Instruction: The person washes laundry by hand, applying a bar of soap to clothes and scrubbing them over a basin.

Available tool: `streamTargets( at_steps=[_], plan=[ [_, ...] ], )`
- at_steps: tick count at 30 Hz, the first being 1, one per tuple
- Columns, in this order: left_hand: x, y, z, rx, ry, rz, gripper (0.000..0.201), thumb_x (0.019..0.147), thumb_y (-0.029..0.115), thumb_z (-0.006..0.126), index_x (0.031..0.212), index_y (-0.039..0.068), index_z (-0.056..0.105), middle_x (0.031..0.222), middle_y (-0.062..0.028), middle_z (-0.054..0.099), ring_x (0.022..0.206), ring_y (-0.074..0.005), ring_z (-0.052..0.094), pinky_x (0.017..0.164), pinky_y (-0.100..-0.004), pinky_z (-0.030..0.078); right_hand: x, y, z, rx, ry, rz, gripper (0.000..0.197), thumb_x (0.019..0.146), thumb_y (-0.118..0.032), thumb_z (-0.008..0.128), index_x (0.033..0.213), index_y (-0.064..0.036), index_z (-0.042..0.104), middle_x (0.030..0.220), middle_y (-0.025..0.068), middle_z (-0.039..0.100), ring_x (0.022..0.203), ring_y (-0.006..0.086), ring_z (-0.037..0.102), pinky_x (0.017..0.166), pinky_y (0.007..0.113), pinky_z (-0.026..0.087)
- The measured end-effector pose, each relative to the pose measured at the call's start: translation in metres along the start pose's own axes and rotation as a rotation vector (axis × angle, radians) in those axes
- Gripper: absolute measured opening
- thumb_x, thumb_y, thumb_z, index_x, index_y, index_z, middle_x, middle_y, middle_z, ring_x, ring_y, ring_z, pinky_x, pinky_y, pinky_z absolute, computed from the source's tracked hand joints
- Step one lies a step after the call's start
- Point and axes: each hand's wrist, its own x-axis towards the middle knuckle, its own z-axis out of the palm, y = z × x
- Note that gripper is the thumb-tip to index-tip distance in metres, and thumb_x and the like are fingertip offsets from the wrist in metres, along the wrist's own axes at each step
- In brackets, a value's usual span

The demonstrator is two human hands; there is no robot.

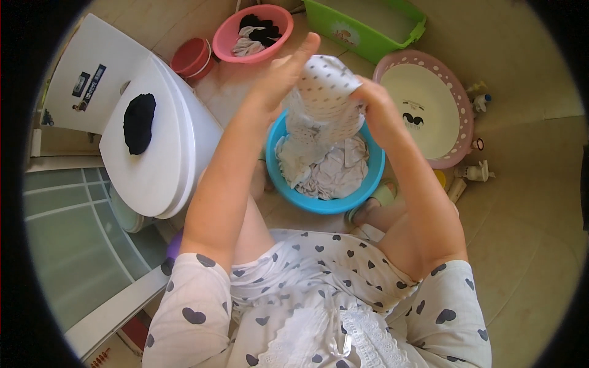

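Observation:
A wet-looking white cloth with small dark dots [328, 113] is stretched between my two hands, its lower part hanging into the blue basin [316, 205]. My left hand [277, 83] grips its left upper edge, thumb pointing up; the cloth hides most of the other fingers. On the right upper edge, my right hand [375, 101] is closed, fingers bent round the fabric. Below lie crumpled pale garments [340, 172] inside the basin. The exact kind of the dotted cloth does not show.
A black cloth [140, 122] lies on the white toilet lid [159, 175] at left. Beyond stand a red bucket [191, 60], a pink basin [281, 38] of black and pale clothes, and a green tub [353, 43]. A spotted pink-rimmed basin [457, 101] sits right, near wall taps [475, 172].

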Motion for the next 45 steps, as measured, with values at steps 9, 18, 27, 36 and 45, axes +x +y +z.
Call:
streamTargets(
  at_steps=[9,18,27,36,45],
  plan=[
    [0.015,-0.06,0.028,-0.788,-0.489,-0.118,0.038,0.082,0.048,0.054,0.099,0.014,0.052,0.098,-0.004,0.056,0.092,-0.0138,0.054,0.08,-0.0318,0.045,0.007,0.02,0.051,-0.317,0.302,-0.603,0.02,0.075,-0.021,0.054,0.071,-0.0013,0.051,0.079,0.0039,0.045,0.072,0.0151,0.044,0.067,0.026,0.036],
    [0.001,-0.074,0.06,-0.706,0.004,-0.17,0.041,0.09,0.046,0.036,0.11,0.013,0.049,0.106,-0.0038,0.054,0.1,-0.0149,0.05,0.085,-0.031,0.041,0.007,0.065,0.049,-0.64,0.541,-0.38,0.034,0.087,-0.03,0.041,0.1,-0.0017,0.055,0.106,0.0183,0.051,0.106,0.0298,0.045,0.092,0.038,0.032],
    [-0.002,-0.059,0.064,-0.728,-0.048,-0.301,0.063,0.089,0.053,0.031,0.131,0.007,0.033,0.135,-0.0081,0.035,0.122,-0.0207,0.036,0.098,-0.0312,0.032,-0.001,0.072,0.048,-0.851,0.497,-0.428,0.049,0.089,-0.037,0.031,0.127,-0.0061,0.038,0.136,0.0221,0.029,0.127,0.0364,0.025,0.101,0.053,0.018],
    [-0.001,-0.042,0.044,-0.311,0.008,-0.004,0.04,0.091,0.04,0.041,0.105,0.006,0.057,0.098,-0.0052,0.062,0.09,-0.016,0.059,0.085,-0.0335,0.045,0.016,-0.002,-0.015,-0.037,0.083,0.247,0.073,0.081,-0.067,0.034,0.114,-0.0058,0.057,0.113,0.0145,0.055,0.11,0.0234,0.048,0.095,0.034,0.031],
    [0.003,-0.019,0.004,-0.771,-0.479,0.021,0.04,0.092,0.042,0.037,0.096,0.01,0.06,0.093,-0.0054,0.063,0.089,-0.0207,0.059,0.082,-0.0354,0.046,0.014,0.001,-0.062,-0.428,-0.639,0.099,0.115,0.049,-0.039,0.082,0.137,-0.0015,0.019,0.126,0.0193,0.043,0.117,0.0268,0.041,0.099,0.034,0.029]
  ],
)
